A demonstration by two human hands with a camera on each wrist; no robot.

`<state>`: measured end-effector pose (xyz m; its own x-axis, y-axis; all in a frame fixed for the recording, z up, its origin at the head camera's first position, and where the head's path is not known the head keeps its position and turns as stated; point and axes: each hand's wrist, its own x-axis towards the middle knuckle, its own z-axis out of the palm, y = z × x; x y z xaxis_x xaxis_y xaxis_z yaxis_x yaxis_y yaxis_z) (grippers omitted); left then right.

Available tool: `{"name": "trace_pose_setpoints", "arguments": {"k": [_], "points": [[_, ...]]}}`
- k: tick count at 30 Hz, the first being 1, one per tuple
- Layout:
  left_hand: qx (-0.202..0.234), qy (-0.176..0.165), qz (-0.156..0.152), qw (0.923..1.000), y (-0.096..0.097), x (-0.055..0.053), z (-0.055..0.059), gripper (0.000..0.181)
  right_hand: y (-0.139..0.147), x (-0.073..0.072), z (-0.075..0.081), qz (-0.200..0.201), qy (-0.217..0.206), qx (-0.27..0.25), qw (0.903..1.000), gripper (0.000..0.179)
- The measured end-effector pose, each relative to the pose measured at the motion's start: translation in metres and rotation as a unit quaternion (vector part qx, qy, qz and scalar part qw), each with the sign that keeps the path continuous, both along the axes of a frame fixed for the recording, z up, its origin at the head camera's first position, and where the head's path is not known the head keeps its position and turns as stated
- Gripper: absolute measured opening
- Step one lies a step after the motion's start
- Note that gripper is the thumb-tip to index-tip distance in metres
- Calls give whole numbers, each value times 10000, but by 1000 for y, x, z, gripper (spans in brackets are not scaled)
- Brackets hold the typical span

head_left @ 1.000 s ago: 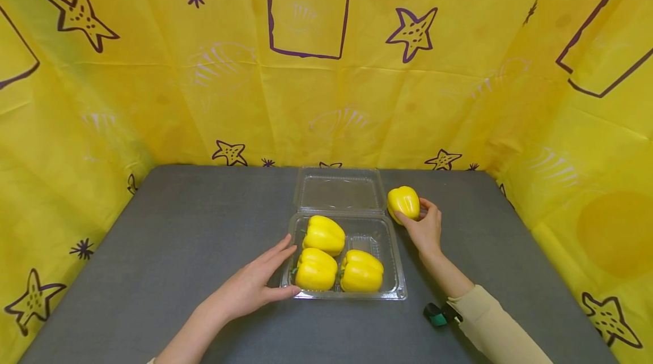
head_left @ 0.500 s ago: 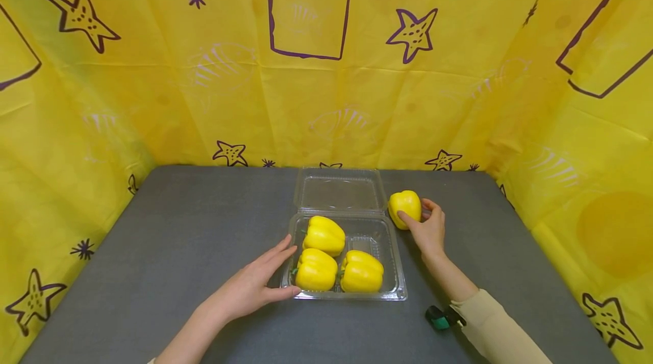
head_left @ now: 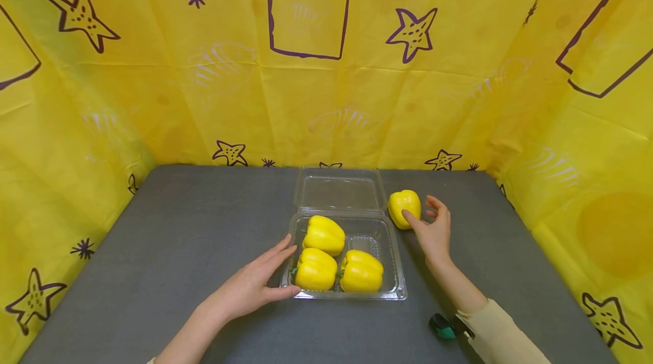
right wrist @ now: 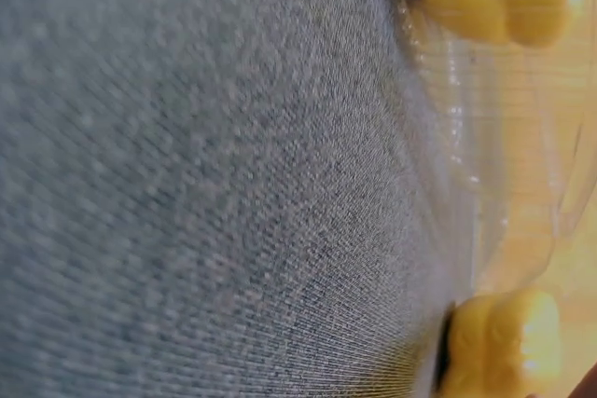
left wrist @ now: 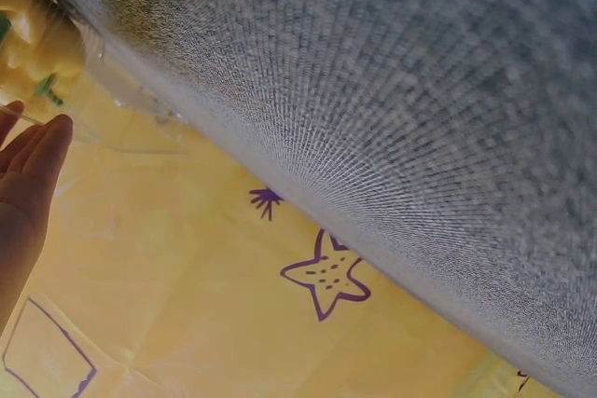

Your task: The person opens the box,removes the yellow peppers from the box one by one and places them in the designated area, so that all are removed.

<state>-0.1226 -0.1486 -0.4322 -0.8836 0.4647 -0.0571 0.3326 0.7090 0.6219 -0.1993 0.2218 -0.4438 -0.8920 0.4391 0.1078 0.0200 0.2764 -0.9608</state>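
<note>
In the head view a clear plastic clamshell box [head_left: 399, 273] lies with its lid [head_left: 339, 191] folded back. Three yellow bell peppers sit in it: one at the back left [head_left: 325, 235], one at the front left [head_left: 316, 270], one at the front right [head_left: 362, 271]. My left hand [head_left: 255, 282] rests along the box's left side, fingers straight. A further yellow bell pepper [head_left: 405, 208] stands on the table outside, right of the lid. My right hand [head_left: 433, 233] is beside it, fingers spread away and thumb in front of the pepper; whether the thumb touches it I cannot tell.
A grey cloth-covered table [head_left: 204, 222] lies beneath everything. Yellow sheets [head_left: 326, 86] with starfish drawings hang round its back and sides. A black and green strap device [head_left: 449, 327] is at the right sleeve [head_left: 500, 330].
My right hand first lowers the outside pepper slightly toward me, then loosens its fingers and draws back to the right. The left hand and box keep still.
</note>
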Motion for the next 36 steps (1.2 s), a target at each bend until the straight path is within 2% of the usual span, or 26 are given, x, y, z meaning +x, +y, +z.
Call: {"name": "trace_pose_setpoints", "arguments": {"k": [6,12,19,29,36], "points": [[30,21,-27,10000,0,0,1,88,-4,8,6,300,115,-91,9994,69],[14,34,-34,10000,0,0,1,88,-11,15,12,825,136,-138,9964,64],[27,58,-40,10000,0,0,1,88,-18,25,17,1478,72,-151,9889,67],[43,14,-18,10000,0,0,2,87,-23,36,18,2542,121,-86,9670,73],[30,47,-40,10000,0,0,1,87,-22,38,15,3371,545,29,9399,75]]}}
